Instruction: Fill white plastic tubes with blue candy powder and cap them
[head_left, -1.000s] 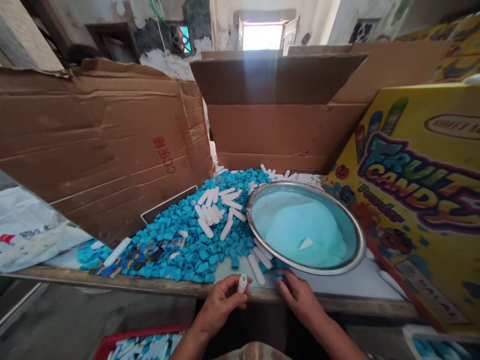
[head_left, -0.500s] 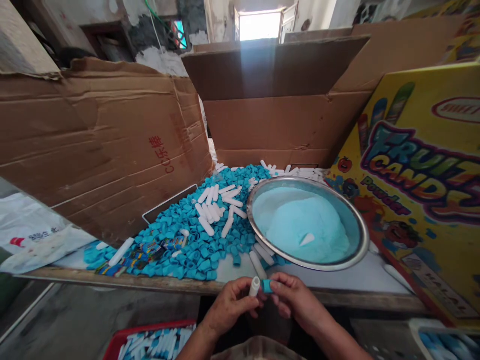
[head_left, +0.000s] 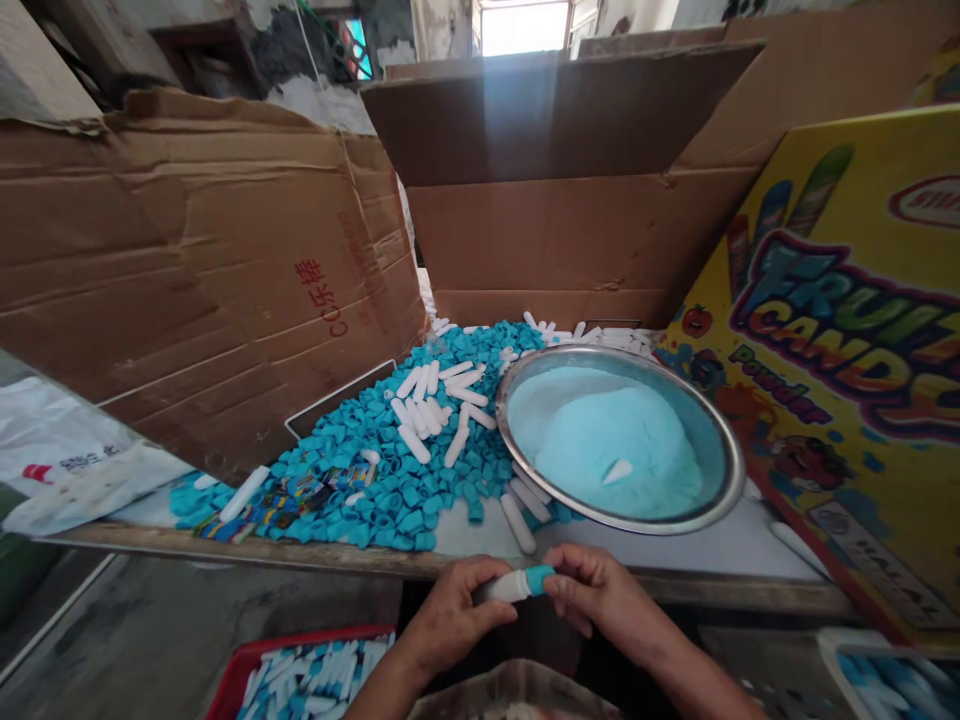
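Note:
My left hand (head_left: 454, 605) is closed round a small white tube (head_left: 506, 587) held sideways at the table's near edge. My right hand (head_left: 600, 595) pinches a blue cap (head_left: 538, 578) that sits on the tube's right end. Just beyond the hands lie loose white tubes (head_left: 435, 410) on a heap of blue caps (head_left: 390, 470). A steel bowl (head_left: 731, 480) of pale blue powder (head_left: 607, 440) stands to the right of the heap.
Opened cardboard boxes (head_left: 202, 280) wall the table at left and back. A yellow candy carton (head_left: 847, 360) leans at the right. A red crate (head_left: 300, 675) of capped tubes sits below at the left. A white plastic bag (head_left: 67, 460) lies far left.
My right hand picked a blue cap off the table and brought it to the tube. The tube turned from upright to sideways, and the cap now sits on its end.

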